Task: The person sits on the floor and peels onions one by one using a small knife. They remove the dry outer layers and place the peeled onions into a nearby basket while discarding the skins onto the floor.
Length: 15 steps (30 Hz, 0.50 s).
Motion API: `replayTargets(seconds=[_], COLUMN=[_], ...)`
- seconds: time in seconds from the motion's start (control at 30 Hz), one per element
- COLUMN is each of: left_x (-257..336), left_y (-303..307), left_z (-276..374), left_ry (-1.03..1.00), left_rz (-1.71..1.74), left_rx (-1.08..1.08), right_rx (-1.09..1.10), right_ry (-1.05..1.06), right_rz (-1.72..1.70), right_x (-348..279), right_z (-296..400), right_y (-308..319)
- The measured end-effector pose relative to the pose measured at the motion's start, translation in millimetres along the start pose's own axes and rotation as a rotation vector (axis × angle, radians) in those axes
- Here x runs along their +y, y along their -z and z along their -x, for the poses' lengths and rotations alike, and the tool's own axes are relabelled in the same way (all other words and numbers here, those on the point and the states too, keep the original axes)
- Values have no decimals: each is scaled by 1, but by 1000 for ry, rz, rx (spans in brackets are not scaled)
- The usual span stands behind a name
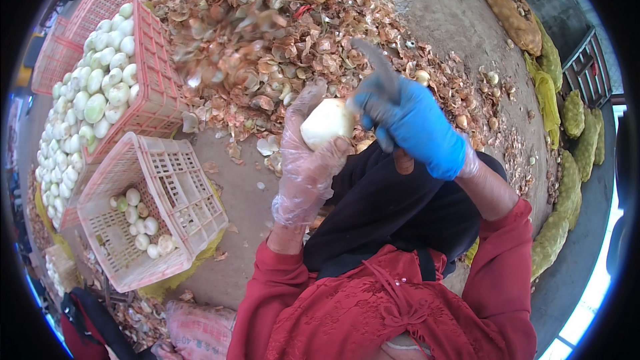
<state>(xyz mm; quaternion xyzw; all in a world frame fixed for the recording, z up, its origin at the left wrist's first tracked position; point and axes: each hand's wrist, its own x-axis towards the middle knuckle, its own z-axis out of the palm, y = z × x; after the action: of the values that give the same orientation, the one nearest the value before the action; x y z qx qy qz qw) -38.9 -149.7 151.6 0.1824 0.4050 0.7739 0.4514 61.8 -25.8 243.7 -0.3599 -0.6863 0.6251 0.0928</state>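
Observation:
A peeled white onion point(327, 124) rests in my left hand point(307, 155), which wears a clear plastic glove. My fingers and thumb wrap around its left and lower sides. Gloved in blue, my right hand point(417, 122) grips a knife by its wooden handle point(403, 161). The knife's dark curved blade point(377, 62) points up and away from me, apart from the onion. My right fingertips are blurred close to the onion's right side. Both hands are above my dark-trousered legs point(395, 210).
Onion skins point(280, 50) are heaped ahead. At left, a pink crate point(157, 70) brims with peeled onions point(95, 105); a paler crate point(172, 195) holds several. Filled mesh sacks point(555, 225) line the right side. A printed woven sack point(200, 327) and another person's sleeve point(85, 325) are at lower left.

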Motion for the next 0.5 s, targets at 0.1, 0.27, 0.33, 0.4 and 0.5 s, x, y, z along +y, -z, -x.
replayTargets(seconds=[0.1, 0.27, 0.33, 0.4, 0.5], left_x=[-16, -12, -16, -17, -11], left_y=[18, 32, 33, 33, 26], left_z=[-4, -9, -10, -10, -11], left_ry=[15, 234, 226, 224, 251], left_rz=[203, 900, 922, 898, 802], left_rx=[44, 22, 21, 10, -21], right_rx=[172, 317, 207, 74, -8], right_ry=[-46, 386, 367, 305, 502], right_rz=[-143, 661, 585, 494, 520], right_x=[8, 43, 42, 28, 31], right_z=[-16, -33, -28, -17, -17], right_y=[22, 49, 44, 30, 14])
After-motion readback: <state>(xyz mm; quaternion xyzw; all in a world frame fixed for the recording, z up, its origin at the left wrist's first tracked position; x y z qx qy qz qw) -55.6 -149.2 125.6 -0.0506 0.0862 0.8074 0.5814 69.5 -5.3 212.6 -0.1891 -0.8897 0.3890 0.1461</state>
